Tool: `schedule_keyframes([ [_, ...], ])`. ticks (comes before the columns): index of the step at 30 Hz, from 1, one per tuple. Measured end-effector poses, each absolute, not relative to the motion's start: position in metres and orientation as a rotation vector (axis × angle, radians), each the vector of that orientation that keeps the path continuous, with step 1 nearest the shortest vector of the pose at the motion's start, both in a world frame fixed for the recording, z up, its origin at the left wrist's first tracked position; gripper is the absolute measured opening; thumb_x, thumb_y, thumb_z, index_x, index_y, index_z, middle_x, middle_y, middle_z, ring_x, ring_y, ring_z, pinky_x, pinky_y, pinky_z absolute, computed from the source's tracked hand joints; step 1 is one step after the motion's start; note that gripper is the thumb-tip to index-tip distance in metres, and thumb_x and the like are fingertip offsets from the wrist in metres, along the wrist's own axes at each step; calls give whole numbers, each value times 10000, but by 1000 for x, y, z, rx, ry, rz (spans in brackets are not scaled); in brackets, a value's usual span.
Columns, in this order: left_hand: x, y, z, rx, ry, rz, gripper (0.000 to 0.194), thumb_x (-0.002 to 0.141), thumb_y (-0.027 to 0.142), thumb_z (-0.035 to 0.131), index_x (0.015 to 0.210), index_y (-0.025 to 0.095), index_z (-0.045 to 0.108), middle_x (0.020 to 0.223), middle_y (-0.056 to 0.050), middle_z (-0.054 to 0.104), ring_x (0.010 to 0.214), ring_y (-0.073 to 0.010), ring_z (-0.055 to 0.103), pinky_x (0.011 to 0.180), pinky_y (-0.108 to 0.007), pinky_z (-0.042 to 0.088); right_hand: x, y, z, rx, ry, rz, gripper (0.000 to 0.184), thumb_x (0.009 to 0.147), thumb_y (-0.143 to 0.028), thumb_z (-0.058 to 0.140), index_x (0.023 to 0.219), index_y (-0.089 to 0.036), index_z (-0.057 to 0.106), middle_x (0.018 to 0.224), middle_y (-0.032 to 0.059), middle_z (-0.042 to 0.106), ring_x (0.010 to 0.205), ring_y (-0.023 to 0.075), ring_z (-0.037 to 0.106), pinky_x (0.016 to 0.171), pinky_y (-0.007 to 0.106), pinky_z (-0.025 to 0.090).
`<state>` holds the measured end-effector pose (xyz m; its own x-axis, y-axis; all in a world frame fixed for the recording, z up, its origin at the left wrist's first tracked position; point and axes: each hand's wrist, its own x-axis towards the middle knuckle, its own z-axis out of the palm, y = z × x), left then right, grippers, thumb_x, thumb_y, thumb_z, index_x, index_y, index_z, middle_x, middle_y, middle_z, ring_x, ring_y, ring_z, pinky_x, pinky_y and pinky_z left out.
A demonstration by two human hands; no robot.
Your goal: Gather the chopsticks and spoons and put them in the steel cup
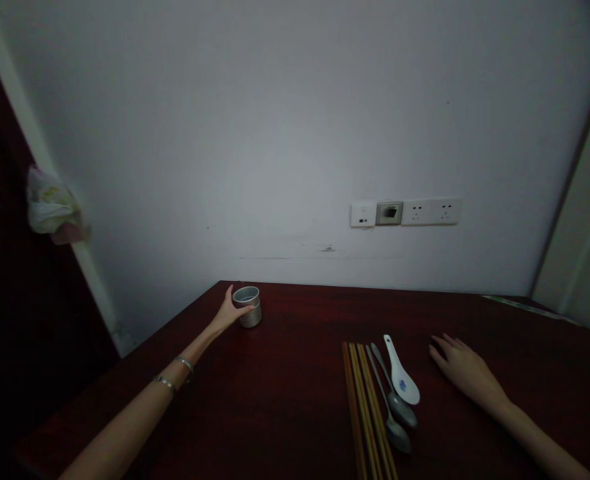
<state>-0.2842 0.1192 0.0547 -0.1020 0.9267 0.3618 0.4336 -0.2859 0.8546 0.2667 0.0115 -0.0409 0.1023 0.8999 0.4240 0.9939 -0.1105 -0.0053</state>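
My left hand (pixel 231 313) is wrapped round a grey metal cup (pixel 251 319), thumb on the near side and fingers behind it on the left. The cup is upright near the table's far left corner. On the right, my right hand (pixel 462 363) lies palm down on the table, fingers loosely stretched and holding nothing. Nearest to it is a white soup spoon (pixel 403 383) with a blue mark in its bowl. Beside that lie two long-handled metal spoons (pixel 397 437) and several wooden chopsticks (pixel 367 413), side by side.
The dark red wooden table (pixel 285 387) meets a pale wall (pixel 275 133) at the back. Sockets and a switch plate (pixel 417 212) sit on that wall. A plastic bag (pixel 52 203) hangs at the left by a dark door (pixel 19 287).
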Motion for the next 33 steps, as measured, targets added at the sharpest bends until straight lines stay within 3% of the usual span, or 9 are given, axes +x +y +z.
schedule_keyframes([
  [15, -255, 132, 58, 1745, 1477, 1460, 986, 545, 391, 729, 1330, 145, 187, 1297, -186, 382, 1171, -257, 414, 965, -377, 324, 256, 6, -30, -2130, -1841, -435, 485, 826, -352, 323, 1127, -55, 561, 1188, 172, 536, 1149, 270, 451, 1004, 382, 283],
  [24, -137, 137, 81, 1763, 1191, 1416, 985, 545, 373, 738, 1335, 127, 203, 1265, -180, 422, 1142, -246, 439, 972, -361, 305, 251, 5, -26, -2193, -1736, -304, 469, 828, -361, 341, 1175, -109, 530, 1264, 148, 474, 1209, 271, 375, 973, 393, 303],
  [33, -33, 129, 63, 1758, 956, 1300, 982, 541, 338, 752, 1333, 130, 209, 1248, -175, 444, 1134, -247, 443, 982, -372, 287, 242, -3, -11, -2251, -1718, -299, 467, 833, -358, 328, 1183, -119, 525, 1257, 136, 483, 1185, 268, 397, 950, 378, 319],
])
